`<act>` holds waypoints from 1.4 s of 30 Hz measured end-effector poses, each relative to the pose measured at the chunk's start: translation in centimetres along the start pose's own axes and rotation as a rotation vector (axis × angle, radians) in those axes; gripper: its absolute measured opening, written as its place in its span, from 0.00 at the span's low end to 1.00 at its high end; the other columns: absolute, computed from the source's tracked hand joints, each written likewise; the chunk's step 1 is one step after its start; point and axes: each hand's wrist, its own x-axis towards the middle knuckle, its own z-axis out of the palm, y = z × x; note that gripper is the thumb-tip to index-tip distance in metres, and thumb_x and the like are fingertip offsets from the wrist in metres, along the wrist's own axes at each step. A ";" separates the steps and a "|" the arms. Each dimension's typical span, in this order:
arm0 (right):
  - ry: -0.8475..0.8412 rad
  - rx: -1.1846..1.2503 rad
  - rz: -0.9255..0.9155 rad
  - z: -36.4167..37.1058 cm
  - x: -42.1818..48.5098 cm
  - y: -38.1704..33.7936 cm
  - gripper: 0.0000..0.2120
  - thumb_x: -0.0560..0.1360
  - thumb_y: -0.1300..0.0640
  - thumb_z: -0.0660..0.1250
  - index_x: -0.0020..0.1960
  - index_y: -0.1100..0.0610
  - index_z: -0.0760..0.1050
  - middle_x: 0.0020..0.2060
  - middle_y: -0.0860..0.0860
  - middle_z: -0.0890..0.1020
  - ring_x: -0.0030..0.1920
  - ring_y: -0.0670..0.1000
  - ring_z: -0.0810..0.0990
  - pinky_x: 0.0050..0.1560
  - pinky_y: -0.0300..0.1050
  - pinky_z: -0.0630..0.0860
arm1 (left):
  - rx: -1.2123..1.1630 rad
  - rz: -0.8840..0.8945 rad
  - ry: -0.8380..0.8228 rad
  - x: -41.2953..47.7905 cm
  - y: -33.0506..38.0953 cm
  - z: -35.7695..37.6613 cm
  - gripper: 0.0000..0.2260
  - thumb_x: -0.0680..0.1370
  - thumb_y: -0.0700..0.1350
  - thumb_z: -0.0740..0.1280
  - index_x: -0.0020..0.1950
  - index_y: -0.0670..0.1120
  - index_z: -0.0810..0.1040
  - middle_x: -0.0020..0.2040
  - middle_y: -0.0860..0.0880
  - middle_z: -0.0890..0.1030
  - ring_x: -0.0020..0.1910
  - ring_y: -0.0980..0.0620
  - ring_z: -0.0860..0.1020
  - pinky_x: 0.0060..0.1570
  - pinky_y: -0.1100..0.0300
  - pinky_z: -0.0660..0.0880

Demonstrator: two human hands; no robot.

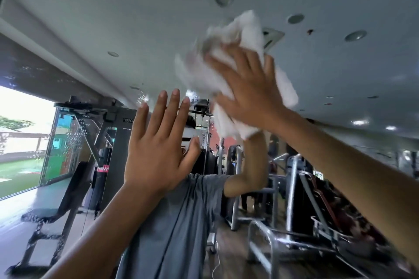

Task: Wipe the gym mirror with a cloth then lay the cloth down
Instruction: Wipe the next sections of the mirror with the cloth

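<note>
The gym mirror [118, 29] fills the whole view and reflects the ceiling, the machines and a person in a grey shirt. A crumpled white cloth [235, 56] lies flat against the glass high up, right of centre. My right hand [247, 88] presses on it with fingers spread and straight, and the cloth looks blurred. My left hand [158, 142] is flat on the mirror lower and to the left, fingers straight and together, with nothing in it. Water drops speckle the glass at the left.
Reflected in the mirror are a weight bench [56, 206] at lower left, a cable machine [113, 133] behind it, chrome machine frames [292, 199] at lower right and a bright window [20, 138] at far left.
</note>
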 end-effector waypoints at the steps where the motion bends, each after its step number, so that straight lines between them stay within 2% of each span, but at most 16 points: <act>1: -0.048 0.026 -0.180 -0.3 -1.6 1.0 0.33 0.73 0.39 0.58 0.76 0.45 0.62 0.74 0.55 0.67 0.70 0.56 0.64 0.65 0.62 0.60 | 0.004 0.001 0.007 -0.2 0.0 0.0 0.30 0.82 0.57 0.52 0.79 0.41 0.63 0.80 0.42 0.60 0.80 0.42 0.58 0.76 0.39 0.56; 3: -0.121 0.027 -0.394 -1.0 -2.9 4.6 0.33 0.70 0.40 0.60 0.75 0.44 0.62 0.73 0.54 0.65 0.71 0.56 0.63 0.64 0.63 0.58 | -0.005 -0.005 0.006 -0.1 0.0 -0.1 0.30 0.81 0.56 0.53 0.79 0.41 0.63 0.80 0.42 0.60 0.80 0.42 0.58 0.76 0.39 0.55; 4: -0.127 0.009 -0.380 -1.1 -2.8 6.5 0.33 0.69 0.41 0.60 0.74 0.44 0.62 0.73 0.55 0.65 0.70 0.58 0.64 0.64 0.65 0.60 | -0.014 -0.013 -0.003 0.0 0.1 -0.1 0.30 0.81 0.56 0.53 0.80 0.41 0.62 0.81 0.42 0.59 0.80 0.43 0.57 0.77 0.40 0.53; 7: -0.025 -0.033 -0.027 -1.1 -0.5 9.7 0.32 0.70 0.43 0.59 0.74 0.45 0.62 0.71 0.57 0.71 0.68 0.61 0.68 0.61 0.65 0.67 | -0.021 -0.030 -0.040 -0.2 0.5 0.0 0.32 0.81 0.56 0.53 0.81 0.42 0.58 0.82 0.44 0.55 0.81 0.44 0.52 0.78 0.41 0.48; 10: 0.042 -0.067 0.300 -0.7 2.6 7.5 0.33 0.73 0.40 0.55 0.76 0.46 0.63 0.73 0.55 0.68 0.69 0.60 0.67 0.63 0.60 0.63 | -0.016 -0.034 -0.038 0.0 0.3 0.0 0.31 0.81 0.57 0.52 0.81 0.43 0.58 0.82 0.44 0.54 0.81 0.45 0.51 0.79 0.43 0.46; 13: -0.014 -0.052 0.382 -0.5 2.9 3.0 0.34 0.75 0.38 0.51 0.79 0.47 0.58 0.76 0.54 0.63 0.73 0.58 0.62 0.68 0.62 0.58 | -0.021 -0.024 -0.037 0.0 0.1 -0.1 0.31 0.81 0.56 0.52 0.81 0.42 0.58 0.82 0.44 0.54 0.81 0.45 0.52 0.79 0.44 0.45; 17: -0.076 -0.017 0.041 -0.6 -3.4 -1.6 0.34 0.75 0.37 0.55 0.78 0.46 0.56 0.77 0.56 0.62 0.75 0.56 0.58 0.68 0.68 0.58 | -0.024 -0.010 0.006 -1.5 0.1 -0.4 0.30 0.81 0.55 0.54 0.80 0.41 0.61 0.81 0.43 0.58 0.80 0.44 0.57 0.78 0.44 0.49; 19: -0.115 -0.015 -0.198 -1.3 -7.0 -1.4 0.35 0.73 0.37 0.58 0.77 0.46 0.59 0.76 0.57 0.64 0.74 0.55 0.60 0.67 0.65 0.58 | -0.027 -0.007 0.028 -2.6 -0.1 -0.6 0.29 0.82 0.54 0.54 0.80 0.40 0.62 0.81 0.43 0.59 0.80 0.43 0.57 0.79 0.45 0.48; 21: -0.143 -0.044 -0.278 -2.4 -8.4 1.2 0.35 0.71 0.36 0.59 0.76 0.46 0.61 0.74 0.55 0.67 0.71 0.56 0.66 0.65 0.59 0.59 | -0.032 -0.011 0.020 -3.4 0.0 -0.7 0.29 0.81 0.53 0.54 0.80 0.40 0.61 0.81 0.43 0.58 0.80 0.43 0.57 0.79 0.44 0.49; 25: -0.082 -0.110 0.214 -2.8 -5.0 5.3 0.36 0.71 0.32 0.57 0.74 0.49 0.64 0.69 0.57 0.71 0.64 0.61 0.71 0.57 0.57 0.66 | -0.025 -0.035 -0.010 -3.7 0.4 -0.7 0.30 0.81 0.53 0.54 0.80 0.40 0.60 0.81 0.42 0.58 0.80 0.42 0.56 0.78 0.41 0.51; 29: -0.002 -0.041 0.579 -1.1 -2.0 0.2 0.35 0.74 0.32 0.53 0.77 0.48 0.62 0.75 0.55 0.64 0.73 0.58 0.62 0.67 0.62 0.59 | -0.049 -0.033 -0.003 -3.8 0.2 -0.8 0.29 0.82 0.53 0.54 0.81 0.41 0.60 0.81 0.42 0.58 0.80 0.43 0.56 0.78 0.41 0.51; 32: -0.029 0.013 0.450 -0.6 -4.8 -4.9 0.34 0.77 0.35 0.54 0.79 0.48 0.58 0.79 0.53 0.59 0.77 0.56 0.57 0.70 0.65 0.56 | -0.046 -0.017 -0.011 -5.1 0.1 -1.0 0.28 0.82 0.53 0.54 0.80 0.41 0.60 0.81 0.42 0.59 0.80 0.42 0.56 0.77 0.40 0.54; 36: -0.141 0.008 -0.112 -1.5 -12.5 -6.3 0.36 0.74 0.40 0.60 0.79 0.46 0.56 0.79 0.54 0.58 0.78 0.56 0.56 0.69 0.68 0.58 | -0.047 0.015 -0.004 -6.1 -0.4 -1.1 0.28 0.82 0.52 0.55 0.79 0.40 0.62 0.80 0.41 0.61 0.80 0.41 0.58 0.77 0.40 0.54; 38: -0.198 -0.002 -0.190 -2.1 -14.5 -3.6 0.37 0.72 0.40 0.60 0.78 0.44 0.55 0.78 0.53 0.58 0.77 0.56 0.57 0.67 0.69 0.60 | -0.055 0.007 -0.023 -6.5 -0.2 -1.2 0.28 0.83 0.52 0.54 0.80 0.40 0.61 0.81 0.41 0.59 0.80 0.41 0.57 0.77 0.40 0.53; 40: -0.202 0.001 0.010 -2.1 -13.7 -0.8 0.34 0.72 0.42 0.58 0.78 0.45 0.57 0.77 0.54 0.60 0.76 0.57 0.60 0.64 0.71 0.66 | -0.043 0.001 -0.046 -7.1 0.2 -1.3 0.28 0.83 0.51 0.53 0.80 0.40 0.59 0.81 0.40 0.58 0.80 0.40 0.55 0.77 0.39 0.53; 42: -0.123 0.030 0.399 -1.9 -10.2 -0.2 0.32 0.74 0.43 0.56 0.77 0.46 0.60 0.78 0.53 0.61 0.76 0.57 0.60 0.65 0.69 0.64 | -0.027 0.000 -0.056 -7.4 0.3 -1.2 0.28 0.83 0.51 0.52 0.81 0.40 0.58 0.81 0.40 0.57 0.80 0.40 0.55 0.77 0.38 0.54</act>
